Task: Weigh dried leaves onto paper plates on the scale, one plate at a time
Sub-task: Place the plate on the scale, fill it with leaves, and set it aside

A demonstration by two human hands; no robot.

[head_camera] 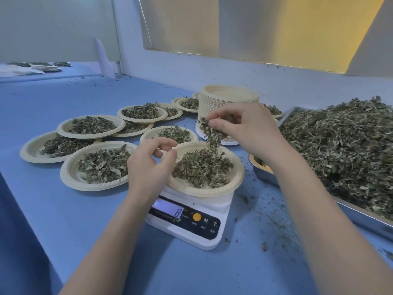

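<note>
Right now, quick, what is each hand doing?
Left hand: fingers curled at the rim of the plate on the scale; grip cannot be told.
Right hand: pinching leaves over the plate.

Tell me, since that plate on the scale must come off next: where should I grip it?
Probably the plate by its bare near-right rim, from the right: leaves heap in the middle, and the left hand crowds the left edge.

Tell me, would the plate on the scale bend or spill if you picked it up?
Probably it would bend a little: the plate looks thin, like paper. The leaves are heaped loose, so tilting would likely spill some. It is probably light; dried leaves look airy.
</note>
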